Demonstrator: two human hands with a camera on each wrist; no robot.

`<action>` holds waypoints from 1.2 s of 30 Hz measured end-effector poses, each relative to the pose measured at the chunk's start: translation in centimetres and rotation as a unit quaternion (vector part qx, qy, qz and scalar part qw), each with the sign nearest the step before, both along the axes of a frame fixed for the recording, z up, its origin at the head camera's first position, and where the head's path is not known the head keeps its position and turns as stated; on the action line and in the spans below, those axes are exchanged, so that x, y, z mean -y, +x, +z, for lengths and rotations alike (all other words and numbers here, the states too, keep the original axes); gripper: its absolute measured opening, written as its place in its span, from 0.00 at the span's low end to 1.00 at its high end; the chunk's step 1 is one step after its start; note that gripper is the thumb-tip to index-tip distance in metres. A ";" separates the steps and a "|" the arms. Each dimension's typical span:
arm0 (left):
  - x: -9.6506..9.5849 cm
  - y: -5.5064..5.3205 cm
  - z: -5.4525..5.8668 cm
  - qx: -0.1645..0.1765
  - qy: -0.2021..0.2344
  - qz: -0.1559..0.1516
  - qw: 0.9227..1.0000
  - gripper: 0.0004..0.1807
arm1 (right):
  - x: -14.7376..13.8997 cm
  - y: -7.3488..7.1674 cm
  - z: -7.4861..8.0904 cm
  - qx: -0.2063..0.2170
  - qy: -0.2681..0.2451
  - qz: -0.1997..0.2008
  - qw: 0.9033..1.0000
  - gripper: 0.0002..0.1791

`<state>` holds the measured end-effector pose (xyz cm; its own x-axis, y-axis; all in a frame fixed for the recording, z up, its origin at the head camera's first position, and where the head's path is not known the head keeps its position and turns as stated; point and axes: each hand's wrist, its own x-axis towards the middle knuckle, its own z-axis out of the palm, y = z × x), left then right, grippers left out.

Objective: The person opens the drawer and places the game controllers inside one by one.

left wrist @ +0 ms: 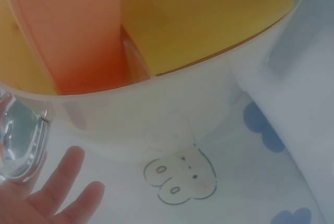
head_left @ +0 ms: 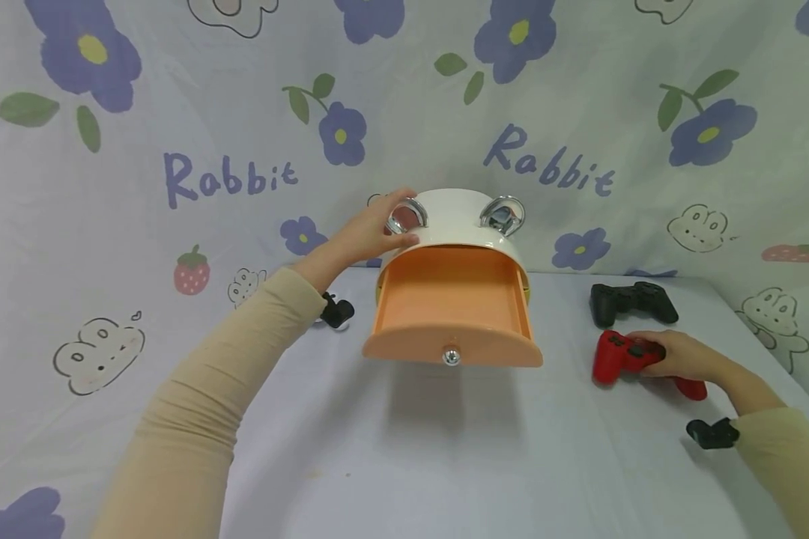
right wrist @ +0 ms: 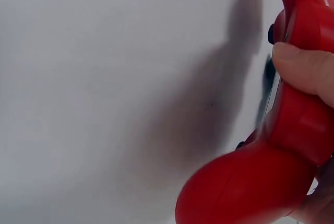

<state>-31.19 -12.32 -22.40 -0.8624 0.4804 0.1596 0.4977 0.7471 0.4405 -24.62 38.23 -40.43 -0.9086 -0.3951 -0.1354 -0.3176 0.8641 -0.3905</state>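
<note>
A white dome-topped drawer box (head_left: 453,206) with chrome ring-shaped ears stands mid-table. Its orange drawer (head_left: 453,292) is pulled out toward me, and no contents show inside. My left hand (head_left: 380,224) holds the box at its left chrome ear (left wrist: 23,140), thumb in front; in the left wrist view two other fingers (left wrist: 68,169) reach out straight beside the ear. Off to the right, my right hand (head_left: 684,355) grips a red game controller (head_left: 610,359) across its middle. The right wrist view shows the thumb pressed on the controller's body (right wrist: 302,125).
A black game controller (head_left: 634,301) lies just behind the red one. Left of the box, a small black object (head_left: 338,311) is partly hidden by the left forearm. A patterned cloth (head_left: 404,97) hangs behind the white table (head_left: 512,464).
</note>
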 end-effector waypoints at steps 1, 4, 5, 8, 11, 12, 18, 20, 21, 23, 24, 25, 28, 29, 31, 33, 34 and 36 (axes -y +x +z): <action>0.0 0.0 0.0 0.000 -0.002 0.000 1.000 0.41 | 0.0 0.0 0.2 -0.002 0.001 0.000 1.000 0.35; -0.1 0.1 0.0 0.000 -0.001 0.000 1.000 0.41 | 0.2 -0.1 1.2 -0.006 0.005 -0.002 1.000 0.34; -0.1 0.1 0.0 0.000 0.001 0.000 1.000 0.41 | 0.2 -0.1 1.6 -0.008 0.007 -0.006 1.000 0.34; -0.1 0.1 0.0 0.001 0.001 -0.001 1.000 0.41 | 0.5 -0.1 2.8 -0.016 0.014 -0.015 1.000 0.34; 0.0 0.1 0.0 0.003 0.001 -0.001 1.000 0.41 | 0.7 -0.1 4.0 -0.026 0.022 -0.019 0.999 0.34; 0.0 0.1 -0.1 0.004 0.002 -0.001 1.000 0.41 | 0.8 -0.2 4.4 -0.031 0.025 -0.020 0.999 0.33; 0.1 0.1 -0.1 0.004 0.003 0.000 1.000 0.41 | 1.7 -0.2 6.8 -0.075 0.058 -0.003 0.995 0.32; 0.0 0.1 0.0 0.003 0.001 0.001 1.000 0.41 | 2.0 -0.2 7.6 -0.094 0.062 0.002 0.994 0.31; 0.0 0.1 0.0 0.004 0.001 0.001 1.000 0.41 | 2.1 -0.2 8.1 -0.103 0.062 0.004 0.993 0.31; 0.0 0.1 0.0 0.004 0.001 0.002 1.000 0.41 | 2.4 -0.1 9.1 -0.112 0.065 0.002 0.992 0.32; 0.0 0.1 0.0 0.005 0.002 0.002 1.000 0.41 | 2.5 0.0 9.7 -0.115 0.069 0.000 0.991 0.32; 0.0 0.2 0.1 0.006 0.003 0.003 1.000 0.41 | 2.7 0.0 10.2 -0.116 0.069 0.003 0.991 0.32; 0.1 0.1 0.2 0.006 0.007 0.003 1.000 0.41 | 3.2 0.0 11.9 -0.111 0.079 0.004 0.991 0.32; 0.1 0.1 0.2 0.005 0.006 0.003 1.000 0.41 | 3.4 0.0 12.5 -0.110 0.081 0.005 0.991 0.33; 0.2 0.1 0.2 0.001 0.003 0.003 1.000 0.41 | 3.8 0.1 13.4 -0.108 0.082 0.008 0.991 0.33; 0.1 0.0 0.2 -0.002 -0.003 0.002 1.000 0.41 | 4.1 0.2 14.3 -0.110 0.086 0.010 0.990 0.34; 0.1 0.0 0.1 -0.001 -0.004 0.002 1.000 0.41 | 4.3 0.3 14.7 -0.112 0.090 0.011 0.990 0.34; 0.1 0.0 0.1 -0.001 -0.007 0.002 1.000 0.42 | 4.8 0.3 15.6 -0.119 0.096 0.014 0.988 0.35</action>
